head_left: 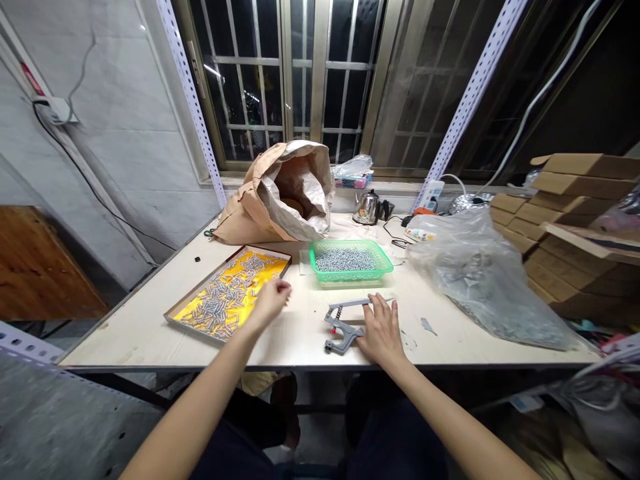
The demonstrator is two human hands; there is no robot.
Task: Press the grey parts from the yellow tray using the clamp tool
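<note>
Head view: near the surface's [295, 348] front edge, my right fingers [379, 307] grip grey spring-loaded pliers [347, 331]; my left fingers [283, 287] curl beside the yellow-lined tray [195, 332], holding what I can't tell.

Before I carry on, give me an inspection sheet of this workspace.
Surface: pale wood-toned tabletop, a few small marks.
Job's things: grey hand tool with black spring; shallow yellow-lined cardboard tray of silvery metal pieces; green plastic basket of small silvery pieces.
Clutter: open brown paper sack; translucent plastic bag.
Hands: left hand at tray's right edge, contents unclear; right hand gripping tool.
Cables: black cable near shiny metal kettle.
Surroundings: barred window; stacked brown cardboard boxes.
</note>
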